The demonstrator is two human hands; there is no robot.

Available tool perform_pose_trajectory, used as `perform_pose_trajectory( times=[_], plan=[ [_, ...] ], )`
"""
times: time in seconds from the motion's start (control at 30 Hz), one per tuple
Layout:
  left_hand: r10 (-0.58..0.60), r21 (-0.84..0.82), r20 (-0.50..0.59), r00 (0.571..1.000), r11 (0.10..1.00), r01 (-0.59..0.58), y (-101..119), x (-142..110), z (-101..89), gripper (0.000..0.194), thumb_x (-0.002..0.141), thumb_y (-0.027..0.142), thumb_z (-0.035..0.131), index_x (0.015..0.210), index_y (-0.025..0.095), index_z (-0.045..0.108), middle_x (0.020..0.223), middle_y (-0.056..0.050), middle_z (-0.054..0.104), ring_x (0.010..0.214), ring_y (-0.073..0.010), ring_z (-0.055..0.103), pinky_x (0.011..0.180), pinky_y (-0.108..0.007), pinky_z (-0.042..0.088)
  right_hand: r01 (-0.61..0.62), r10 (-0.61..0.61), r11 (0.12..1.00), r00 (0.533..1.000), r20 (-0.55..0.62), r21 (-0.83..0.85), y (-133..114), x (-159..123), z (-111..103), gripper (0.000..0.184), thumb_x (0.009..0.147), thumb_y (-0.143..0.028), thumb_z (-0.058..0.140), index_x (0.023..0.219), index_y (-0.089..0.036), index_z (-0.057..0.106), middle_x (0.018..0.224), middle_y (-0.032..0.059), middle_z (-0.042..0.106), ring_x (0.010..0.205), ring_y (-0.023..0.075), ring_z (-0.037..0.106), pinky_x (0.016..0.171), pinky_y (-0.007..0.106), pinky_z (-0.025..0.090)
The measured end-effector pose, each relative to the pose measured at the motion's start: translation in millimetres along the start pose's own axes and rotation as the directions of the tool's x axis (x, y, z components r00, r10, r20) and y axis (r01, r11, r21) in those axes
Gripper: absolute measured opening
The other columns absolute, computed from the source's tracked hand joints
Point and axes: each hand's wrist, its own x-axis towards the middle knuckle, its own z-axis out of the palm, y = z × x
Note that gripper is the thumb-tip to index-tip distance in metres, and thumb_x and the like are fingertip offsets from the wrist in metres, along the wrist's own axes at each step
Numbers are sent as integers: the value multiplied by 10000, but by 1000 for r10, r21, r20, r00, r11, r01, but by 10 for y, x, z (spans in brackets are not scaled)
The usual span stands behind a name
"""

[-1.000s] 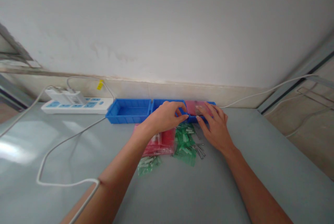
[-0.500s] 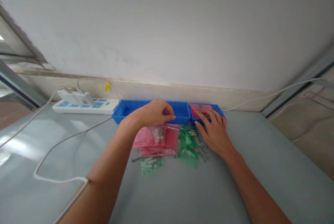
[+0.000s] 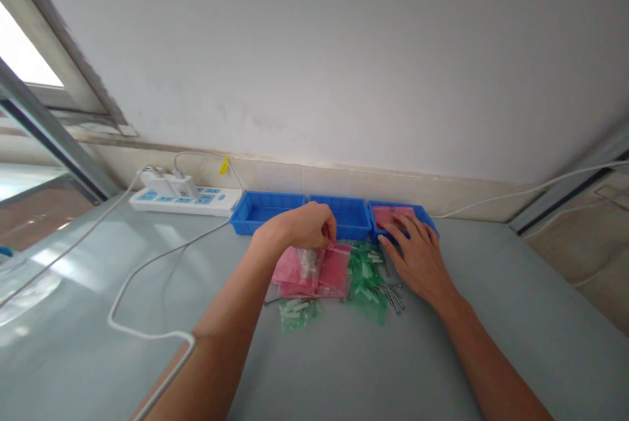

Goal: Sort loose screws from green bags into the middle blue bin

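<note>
My left hand (image 3: 309, 224) is closed in a pinch on the upper edge of a pink plastic bag (image 3: 308, 265) that has pale metal-looking parts inside. That bag is slightly raised at its top, over other pink bags (image 3: 337, 280) on the table. My right hand (image 3: 415, 247) is open, fingers spread over the near side of the right blue bin (image 3: 425, 215). Inside that bin lies a pink bag (image 3: 388, 215), partly hidden by the fingers. Green bags (image 3: 363, 287) with white plugs lie between my hands. Loose screws (image 3: 394, 296) lie beside them.
Two more blue bins, a left one (image 3: 243, 218) and a middle one (image 3: 351, 211), stand along the wall. A white power strip (image 3: 211, 201) with plugged-in adapters is at the left. Its cable (image 3: 115, 303) loops across the table. A smaller green bag (image 3: 297, 316) lies in front.
My left hand has come down from above the bins to the pink bags, and its fingers have closed on one. My right hand stays at the right bin. The camera view has shifted.
</note>
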Motion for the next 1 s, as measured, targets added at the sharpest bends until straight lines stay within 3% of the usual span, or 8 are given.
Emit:
perform_pose_trajectory(
  times=[0.13,0.27,0.37,0.5,0.63,0.77,0.9,1.0],
  plan=[
    [97,-14,-8,995,995,-97,49,-27,-34,147,747,153,644,805,205,769,807,-21,760,735,-172,666,645,-236,454,11,2,993,994,-109,118,-36,13,-81,392,1020,-430,468,1325,-247,634,1476,126,562,1439,344,408,1171,600,295],
    [215,-106,-124,969,968,-229,157,-62,-91,96,810,205,625,838,192,716,819,-11,729,753,-154,637,680,-236,447,81,-21,900,989,-143,428,-142,11,-261,346,995,-373,528,1305,-266,641,1321,103,669,1299,305,556,1149,526,385],
    [249,-251,-205,946,921,-297,257,-59,-94,78,836,230,621,860,180,676,786,-10,707,725,-145,627,679,-240,459,30,2,723,999,-45,690,-273,-8,-322,379,963,-375,606,1333,-296,620,1316,78,679,1243,295,613,1113,498,451],
    [245,-440,-298,923,823,-360,362,0,-32,92,867,266,617,878,175,630,737,-6,686,674,-134,619,647,-236,472,-141,174,354,981,84,925,-454,-8,-276,703,827,-388,798,1453,-329,483,1449,77,582,1178,274,668,1013,439,561],
    [254,-418,-369,894,814,-403,392,72,37,83,874,239,616,884,167,655,778,-21,707,711,-134,637,686,-240,485,-253,273,125,938,212,959,-528,32,-251,926,770,-378,854,1535,-344,333,1100,54,736,803,219,735,755,374,646],
    [199,-342,-420,885,869,-358,341,115,72,104,883,253,618,890,170,679,757,-16,708,685,-129,628,656,-226,467,-261,316,63,921,229,963,-497,77,-288,917,728,-360,887,1493,-340,382,842,1,746,662,221,717,652,377,650],
    [160,-277,-448,880,911,-306,292,121,64,151,887,294,615,865,167,694,708,-12,689,644,-130,598,625,-229,446,-241,354,70,913,202,968,-446,102,-291,579,720,-343,887,1225,-320,607,828,1,753,679,210,723,618,342,639],
    [158,-224,-433,887,935,-275,276,107,39,168,882,298,610,872,161,707,735,-23,702,673,-140,608,647,-239,449,-217,385,165,912,140,962,-399,113,-264,292,723,-361,876,945,-259,715,815,15,748,684,191,710,631,316,623]
  ],
)
